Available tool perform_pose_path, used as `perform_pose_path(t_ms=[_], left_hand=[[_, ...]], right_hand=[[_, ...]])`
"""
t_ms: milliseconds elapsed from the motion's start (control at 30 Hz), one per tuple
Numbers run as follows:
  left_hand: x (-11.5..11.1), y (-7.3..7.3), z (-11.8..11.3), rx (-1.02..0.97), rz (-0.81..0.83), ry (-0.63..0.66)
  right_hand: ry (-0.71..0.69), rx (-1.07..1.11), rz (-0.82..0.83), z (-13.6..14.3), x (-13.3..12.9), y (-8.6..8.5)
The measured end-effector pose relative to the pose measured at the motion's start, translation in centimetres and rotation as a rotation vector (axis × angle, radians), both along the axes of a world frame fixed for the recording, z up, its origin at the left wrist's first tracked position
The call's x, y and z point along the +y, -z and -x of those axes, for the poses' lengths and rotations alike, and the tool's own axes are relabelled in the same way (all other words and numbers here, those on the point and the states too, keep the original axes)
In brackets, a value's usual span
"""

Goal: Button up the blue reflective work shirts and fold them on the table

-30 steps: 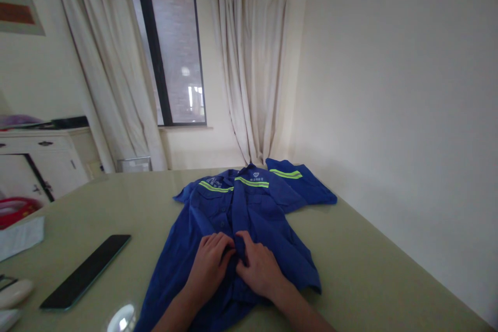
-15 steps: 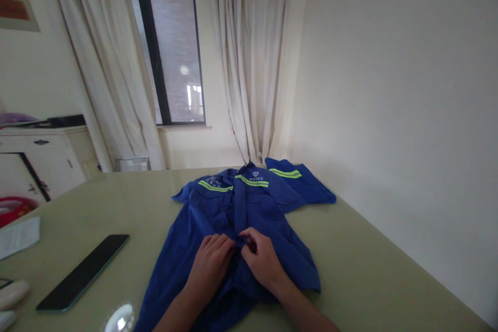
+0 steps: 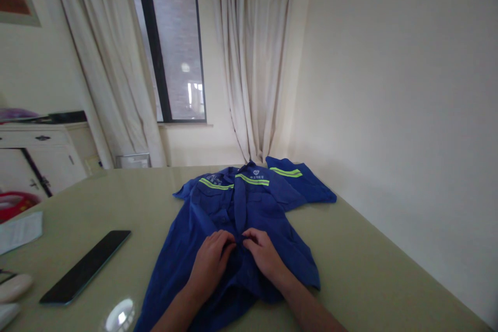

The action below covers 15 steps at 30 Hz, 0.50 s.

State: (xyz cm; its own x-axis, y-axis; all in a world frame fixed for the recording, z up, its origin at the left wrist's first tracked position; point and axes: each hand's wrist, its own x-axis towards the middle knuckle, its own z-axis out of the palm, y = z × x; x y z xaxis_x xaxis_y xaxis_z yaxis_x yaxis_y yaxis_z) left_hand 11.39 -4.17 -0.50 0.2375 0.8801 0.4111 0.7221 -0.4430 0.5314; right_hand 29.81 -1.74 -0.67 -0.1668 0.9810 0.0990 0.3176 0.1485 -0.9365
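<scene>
A blue short-sleeved shirt (image 3: pixel 252 212) with yellow-green reflective stripes and white print on the chest lies front up on the table, its collar at the far end. Both hands pinch its front edges at the middle, below the chest. My left hand (image 3: pixel 212 259) has its fingers closed on the cloth left of the front strip. Close beside it, my right hand (image 3: pixel 263 254) pinches the strip between thumb and fingertips. Whatever small part lies between the fingertips is hidden. Another blue garment (image 3: pixel 307 181), with a similar stripe, lies folded beyond the right sleeve.
On the green table (image 3: pixel 369 270) at left lie a dark tablet-like slab (image 3: pixel 87 267), a paper sheet (image 3: pixel 21 231) and a pale object (image 3: pixel 15 288). A shiny round item (image 3: pixel 120 316) sits near the front edge. A wall (image 3: pixel 408 114) borders the right side.
My right hand's fingers have drawn closer together at the front strip. My left hand has shifted slightly, and the view has moved a little.
</scene>
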Motion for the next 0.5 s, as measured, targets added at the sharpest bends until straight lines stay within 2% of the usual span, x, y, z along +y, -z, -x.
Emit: perform_pose_path(t_ms=[200,400,500], left_hand=[[0.04,-0.12,-0.01,-0.010,0.014,0.005],[-0.12,-0.38,-0.05,-0.009,0.008,0.010],[-0.16,-0.35,-0.02,-0.006,0.016,0.001]], right_hand=[[0.105,0.034,0.072,-0.30,0.43,1.01],[-0.008,0.123,0.047,-0.06,0.05,0.25],[-0.010,0.129,0.050,-0.13,0.13,0.16]])
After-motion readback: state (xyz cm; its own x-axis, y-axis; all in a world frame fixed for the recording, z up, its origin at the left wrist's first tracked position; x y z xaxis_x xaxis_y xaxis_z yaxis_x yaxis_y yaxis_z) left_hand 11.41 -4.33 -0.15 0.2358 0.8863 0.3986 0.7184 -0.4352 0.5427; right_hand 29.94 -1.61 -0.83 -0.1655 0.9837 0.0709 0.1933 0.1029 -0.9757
